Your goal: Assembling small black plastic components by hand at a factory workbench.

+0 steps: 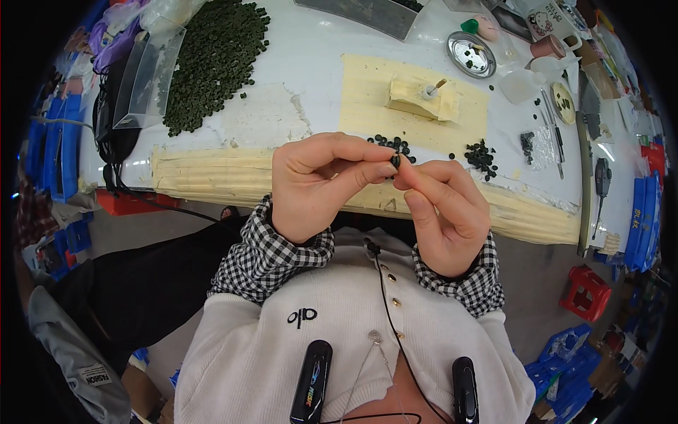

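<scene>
Above the table's front edge, my left hand [318, 184] pinches a small dark round piece [395, 162] between thumb and forefinger. My right hand [452, 208] meets it from the right, its fingers curled and closed, fingertips against or right beside the piece. Whether they grip anything of their own is hidden. Just behind my fingertips lies a cluster of small black pieces [385, 141]. A second cluster of black pieces [482, 158] sits to the right of my right hand. Beyond them, a pale yellow block [417, 99] with a short upright peg [436, 87] rests on a yellow sheet [360, 78].
A large heap of dark green pieces [215, 63] covers the far left table beside a clear plastic tray [148, 81]. A grey bin [367, 15] stands at the back. On the right are a round metal dish [471, 55] and a thin tool [558, 145]. A person's dark-clothed leg [155, 283] is at left.
</scene>
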`<action>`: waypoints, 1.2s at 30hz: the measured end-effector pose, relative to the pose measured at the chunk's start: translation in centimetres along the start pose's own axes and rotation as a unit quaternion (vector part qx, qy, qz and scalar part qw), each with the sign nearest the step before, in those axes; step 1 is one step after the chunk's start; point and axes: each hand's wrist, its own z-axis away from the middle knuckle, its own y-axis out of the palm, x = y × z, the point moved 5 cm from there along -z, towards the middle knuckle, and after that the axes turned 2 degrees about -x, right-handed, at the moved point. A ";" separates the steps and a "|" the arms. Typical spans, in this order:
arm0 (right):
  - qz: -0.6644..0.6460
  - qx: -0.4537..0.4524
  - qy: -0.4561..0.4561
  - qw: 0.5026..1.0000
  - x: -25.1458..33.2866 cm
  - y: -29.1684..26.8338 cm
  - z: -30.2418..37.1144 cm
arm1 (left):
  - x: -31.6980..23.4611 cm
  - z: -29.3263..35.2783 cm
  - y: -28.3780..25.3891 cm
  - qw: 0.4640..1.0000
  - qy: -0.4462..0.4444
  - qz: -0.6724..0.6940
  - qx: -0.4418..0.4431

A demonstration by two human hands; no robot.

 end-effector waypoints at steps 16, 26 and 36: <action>0.288 -0.121 -0.030 0.949 -3.5 -4.4 -6.7 | 5.1 0.3 1.2 0.798 -0.219 0.555 0.084; 0.208 -0.173 -0.067 0.960 -1.8 -4.5 -6.7 | 5.2 0.3 1.2 0.794 -0.222 0.557 0.101; -0.154 -0.072 0.025 0.985 0.2 -0.8 -3.8 | 5.2 0.4 1.6 0.799 -0.243 0.541 0.098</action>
